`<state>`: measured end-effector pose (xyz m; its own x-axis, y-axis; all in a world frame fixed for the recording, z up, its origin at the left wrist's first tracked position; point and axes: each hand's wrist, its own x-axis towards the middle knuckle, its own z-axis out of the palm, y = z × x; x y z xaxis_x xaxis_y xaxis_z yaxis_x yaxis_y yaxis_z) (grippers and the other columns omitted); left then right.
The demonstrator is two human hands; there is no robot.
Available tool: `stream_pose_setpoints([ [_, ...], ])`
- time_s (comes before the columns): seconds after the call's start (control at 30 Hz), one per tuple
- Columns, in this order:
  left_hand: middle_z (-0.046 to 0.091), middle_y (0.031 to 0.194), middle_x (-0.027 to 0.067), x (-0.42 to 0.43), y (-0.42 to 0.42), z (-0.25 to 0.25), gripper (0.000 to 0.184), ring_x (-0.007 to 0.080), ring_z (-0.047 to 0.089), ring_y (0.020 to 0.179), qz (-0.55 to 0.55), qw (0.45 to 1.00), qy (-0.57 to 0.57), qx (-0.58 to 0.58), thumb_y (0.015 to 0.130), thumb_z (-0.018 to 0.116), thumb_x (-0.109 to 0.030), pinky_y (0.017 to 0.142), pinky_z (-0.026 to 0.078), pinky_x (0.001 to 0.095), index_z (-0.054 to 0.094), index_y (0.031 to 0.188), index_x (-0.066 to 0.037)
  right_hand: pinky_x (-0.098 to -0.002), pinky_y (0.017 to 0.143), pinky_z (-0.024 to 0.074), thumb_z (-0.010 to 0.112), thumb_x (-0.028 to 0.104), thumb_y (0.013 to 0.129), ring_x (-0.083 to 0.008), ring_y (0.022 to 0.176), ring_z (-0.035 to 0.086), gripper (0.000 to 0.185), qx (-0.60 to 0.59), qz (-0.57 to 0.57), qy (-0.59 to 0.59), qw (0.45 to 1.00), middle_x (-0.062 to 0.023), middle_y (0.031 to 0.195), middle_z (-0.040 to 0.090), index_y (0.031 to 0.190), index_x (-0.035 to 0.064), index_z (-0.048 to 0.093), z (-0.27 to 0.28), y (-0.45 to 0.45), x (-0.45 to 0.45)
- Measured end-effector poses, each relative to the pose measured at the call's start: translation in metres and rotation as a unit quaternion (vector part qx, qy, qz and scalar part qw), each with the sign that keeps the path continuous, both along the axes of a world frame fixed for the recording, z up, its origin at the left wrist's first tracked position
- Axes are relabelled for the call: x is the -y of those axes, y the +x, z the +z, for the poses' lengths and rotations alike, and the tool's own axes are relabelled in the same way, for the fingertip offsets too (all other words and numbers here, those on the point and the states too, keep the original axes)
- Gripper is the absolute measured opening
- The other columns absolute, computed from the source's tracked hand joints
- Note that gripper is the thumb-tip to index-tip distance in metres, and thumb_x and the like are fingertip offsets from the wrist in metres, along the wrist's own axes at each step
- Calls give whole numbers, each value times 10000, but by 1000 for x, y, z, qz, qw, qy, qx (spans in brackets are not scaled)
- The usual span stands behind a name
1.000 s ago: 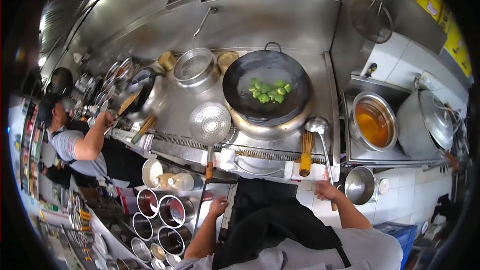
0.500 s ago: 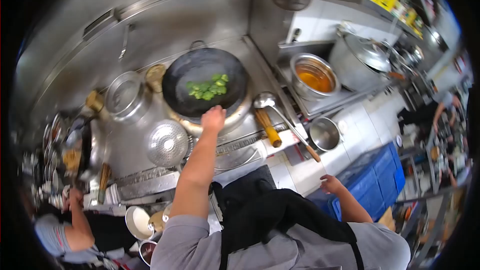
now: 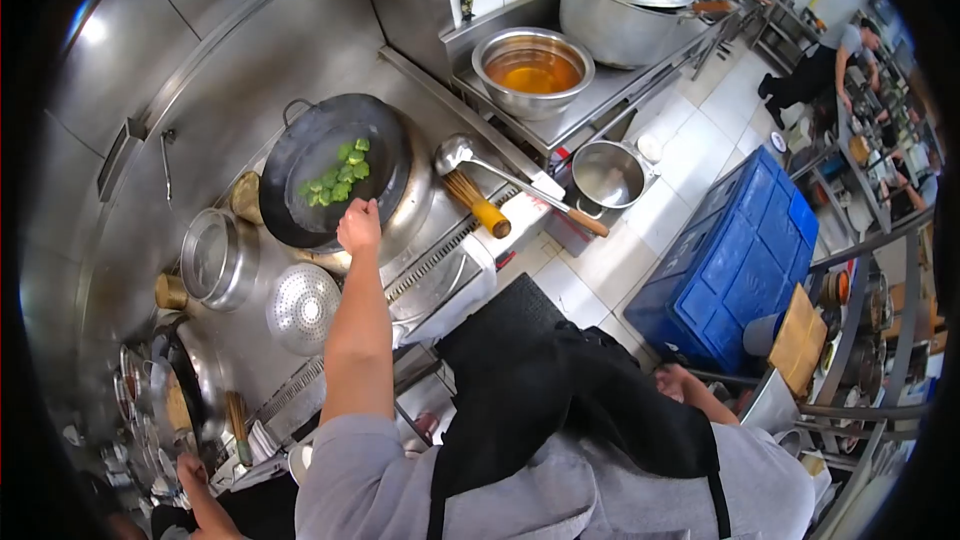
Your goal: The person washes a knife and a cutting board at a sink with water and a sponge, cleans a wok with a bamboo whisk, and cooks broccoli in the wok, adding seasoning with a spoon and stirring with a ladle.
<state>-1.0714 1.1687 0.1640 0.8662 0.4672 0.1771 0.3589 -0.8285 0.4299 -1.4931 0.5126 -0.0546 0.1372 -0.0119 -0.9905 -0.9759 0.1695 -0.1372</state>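
Note:
My left hand (image 3: 359, 225) is closed on the near rim of a dark wok (image 3: 285, 165), at its handle side; the grip itself is covered by my fingers. The wok tilts over a round burner ring (image 3: 408, 202), and pieces of green broccoli (image 3: 338, 175) lie inside it. My right hand (image 3: 676, 383) hangs low at my right side, partly behind the black apron, near the blue crate (image 3: 735, 250). Its fingers are mostly hidden. Beside the burner lie a ladle (image 3: 490, 168) with a wooden end and a bamboo brush (image 3: 480, 208).
A perforated strainer (image 3: 304, 308) and a steel pot (image 3: 215, 258) stand left of the wok. To the right are a bowl of amber liquid (image 3: 532, 75), a large lidded pot (image 3: 625, 15) and a lower pot (image 3: 608, 175). Another person's hand (image 3: 190, 470) shows at lower left.
The view has turned to the right. The wok now sits more tilted on the burner, with my left hand still on it. My right hand has dropped back behind the apron's edge.

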Motion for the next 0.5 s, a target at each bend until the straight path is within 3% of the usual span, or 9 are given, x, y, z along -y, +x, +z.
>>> stream_pose_setpoints([
  [0.07, 692, 878, 136, 3, 5, -8, 250, 359, 650, 874, 21, 999, 8, -25, 857, 611, -398, 773, 485, 473, 661, 873, -153, -318, 414, 445, 490, 203, 909, -236, 561, 589, 262, 98, 152, -46, 982, -116, 754, 590, 1104, 56, 587, 34, 62, -20],
  [0.13, 693, 893, 127, 2, 7, -10, 232, 345, 643, 923, 2, 998, 24, -58, 879, 582, -390, 850, 454, 477, 653, 937, -177, -307, 464, 487, 493, 73, 863, -208, 644, 629, 395, 288, 361, -109, 880, -135, 847, 646, 1256, 31, 499, 39, 122, -9],
  [0.17, 669, 1065, 118, 8, 3, 4, 221, 338, 594, 1058, 10, 994, -14, -110, 877, 580, -332, 904, 428, 476, 653, 1021, -181, -321, 481, 494, 517, 84, 851, -214, 673, 640, 408, 311, 311, -114, 891, -140, 867, 645, 1255, 25, 505, 48, 148, -1],
  [0.2, 669, 1065, 118, 12, -3, 4, 221, 338, 594, 1058, 27, 994, -13, -102, 877, 580, -332, 904, 428, 476, 653, 1021, -181, -335, 498, 501, 540, 95, 840, -221, 703, 650, 421, 335, 260, -117, 898, -144, 888, 643, 1253, 20, 512, 59, 172, 8],
  [0.33, 412, 1403, 177, 32, -56, -33, 385, 386, 430, 1254, -113, 980, 64, 153, 822, 619, -124, 1021, 383, 462, 594, 1206, -94, -312, 492, 469, 514, 77, 847, -186, 633, 607, 381, 395, 150, -145, 895, -119, 820, 622, 1226, 36, 514, 97, 223, 40],
  [0.4, 383, 1404, 229, 73, -125, -28, 425, 419, 389, 1280, -98, 985, -14, 142, 816, 598, -61, 1063, 348, 459, 545, 1237, -44, -307, 432, 445, 508, 115, 869, -195, 555, 587, 307, 434, 137, -140, 879, -102, 708, 603, 1165, 40, 546, 49, 224, 77],
  [0.43, 365, 1422, 231, 80, -160, -53, 430, 424, 378, 1289, -88, 987, 27, 130, 811, 603, -57, 1072, 340, 454, 545, 1237, -40, -316, 390, 418, 504, 145, 882, -199, 492, 566, 265, 412, 113, -124, 896, -105, 651, 590, 1108, 12, 546, 5, 219, 100],
  [0.47, 385, 1397, 238, 98, -201, -63, 421, 431, 371, 1291, -31, 997, -26, 70, 803, 612, -61, 1074, 334, 454, 555, 1220, -33, -322, 400, 424, 501, 93, 848, -181, 440, 531, 203, 408, 165, -148, 885, -86, 552, 545, 1011, 3, 583, 22, 204, 101],
  [0.5, 413, 1364, 242, 109, -245, -84, 396, 432, 383, 1276, 8, 999, -39, 26, 780, 622, -60, 1072, 335, 450, 572, 1171, -25, -336, 382, 425, 479, 140, 866, -203, 415, 535, 193, 340, 210, -129, 908, -107, 538, 562, 903, 7, 615, 14, 193, 109],
])
